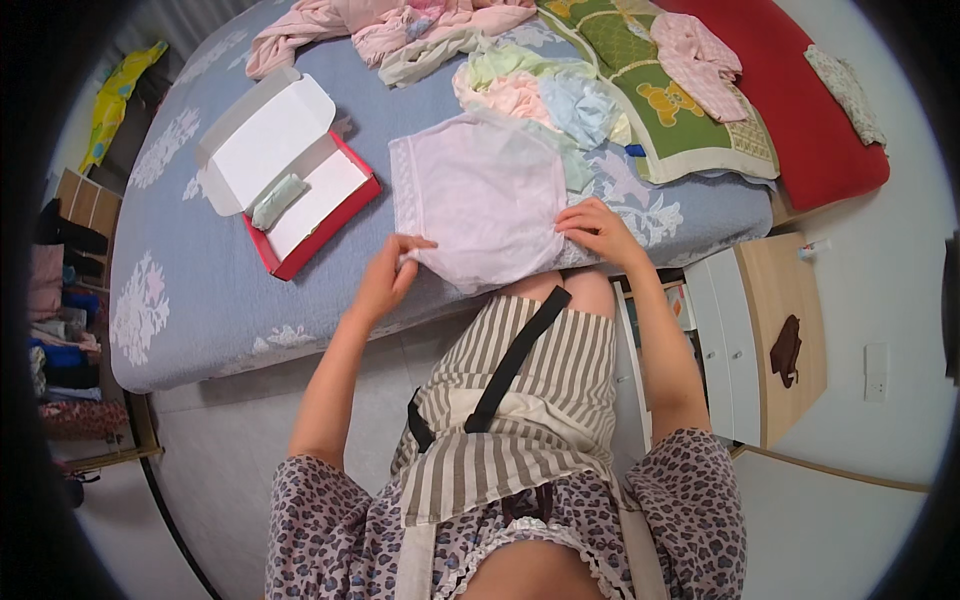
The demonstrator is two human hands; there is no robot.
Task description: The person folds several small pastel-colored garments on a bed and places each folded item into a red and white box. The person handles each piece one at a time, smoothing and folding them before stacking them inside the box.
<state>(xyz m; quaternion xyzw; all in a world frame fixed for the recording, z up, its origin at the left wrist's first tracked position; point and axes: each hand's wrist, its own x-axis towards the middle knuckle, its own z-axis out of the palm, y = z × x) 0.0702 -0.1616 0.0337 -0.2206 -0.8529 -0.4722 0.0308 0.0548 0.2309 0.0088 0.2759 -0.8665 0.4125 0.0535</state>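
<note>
A pale lilac cloth garment with a lacy edge, apparently underpants (487,199), lies spread at the near edge of the bed. My left hand (390,274) pinches its lower left corner between thumb and fingers. On the other side, my right hand (600,231) has its fingertips on the right edge. Just beyond the garment is a loose pile of green, peach and blue thin cloth pieces (577,105). To the left, a red cardboard box (326,232) with a white inside stands with its lid up; one rolled pale green cloth (279,201) rests in its left part.
The bed has a blue-grey flowered cover (225,307). Pink clothing (315,30) lies at the far side, and a green bear-patterned blanket (675,112) with a pink checked garment (697,64) on the right. A wooden-topped cabinet (787,330) stands right of my legs; clothes fill a shelf at far left.
</note>
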